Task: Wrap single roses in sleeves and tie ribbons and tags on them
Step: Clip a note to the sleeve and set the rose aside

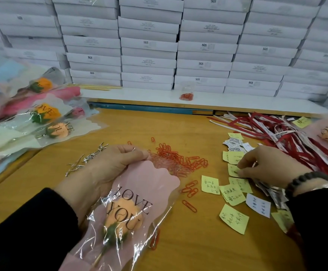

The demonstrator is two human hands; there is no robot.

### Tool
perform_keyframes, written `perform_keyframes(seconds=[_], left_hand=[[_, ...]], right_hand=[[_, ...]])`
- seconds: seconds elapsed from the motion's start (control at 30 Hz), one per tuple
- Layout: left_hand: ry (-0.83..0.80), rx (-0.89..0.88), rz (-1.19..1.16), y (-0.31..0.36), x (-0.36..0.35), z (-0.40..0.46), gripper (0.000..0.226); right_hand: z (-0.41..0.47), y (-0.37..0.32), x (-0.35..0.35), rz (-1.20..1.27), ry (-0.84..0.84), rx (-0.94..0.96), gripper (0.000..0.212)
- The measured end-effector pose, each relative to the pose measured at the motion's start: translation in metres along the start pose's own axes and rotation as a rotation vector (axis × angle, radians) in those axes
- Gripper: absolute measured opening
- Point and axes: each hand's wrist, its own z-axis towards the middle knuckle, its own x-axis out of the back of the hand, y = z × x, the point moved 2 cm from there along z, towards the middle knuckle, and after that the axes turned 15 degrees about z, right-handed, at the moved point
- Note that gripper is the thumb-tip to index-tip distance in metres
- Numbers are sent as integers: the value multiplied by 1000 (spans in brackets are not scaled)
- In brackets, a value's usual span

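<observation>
Left hand [110,165] gripping pink "LOVE YOU" plastic sleeve [139,194] holding orange rose [123,214]; right of sleeve, right hand [266,165] pinching yellow paper note [233,170].

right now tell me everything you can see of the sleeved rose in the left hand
The sleeved rose is an orange bloom with green sepals and a thin stem, inside a sleeve with a pale pink back and a clear, crinkled, glossy front printed LOVE YOU in dark letters. The sleeve's top edge is scalloped. It lies slanted, bloom end away from the person, stem toward the bottom edge of the view. The left hand holds its upper left part, and it partly overlaps the orange paper clips on the wooden table.
</observation>
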Motion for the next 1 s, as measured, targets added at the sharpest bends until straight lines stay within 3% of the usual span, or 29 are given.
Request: perform_keyframes(seconds=[0.1, 0.23, 0.37, 0.43, 0.53, 0.6, 0.73, 1.0], left_hand=[[-4, -3, -5, 1, -1, -1, 7], [-11, -5, -15, 1, -1, -1, 9], [-12, -5, -23, 2, -1, -2, 10], [-7, -4, -20, 2, 0, -2, 9], [0, -5, -8, 1, 0, -1, 8], [-1, -4, -1, 1, -1, -1, 8], [-4, 0, -8, 1, -3, -1, 6], [-4, -45, 0, 1, -3, -1, 13]], right_hand=[[0, 0, 2, -12, 28, 8, 9], [0, -1, 2, -26, 97, 17, 16], [-4, -6, 4, 102, 415, 170, 24], [-5, -14, 3, 340, 484, 200, 20], [-8, -35, -11, 990, 269, 125, 15], [-11, -53, -24, 1217, 95, 102, 11], [-13, -87, -44, 1329, -107, 157, 11], [-16, -125, -58, 1339, -164, 265, 14]])
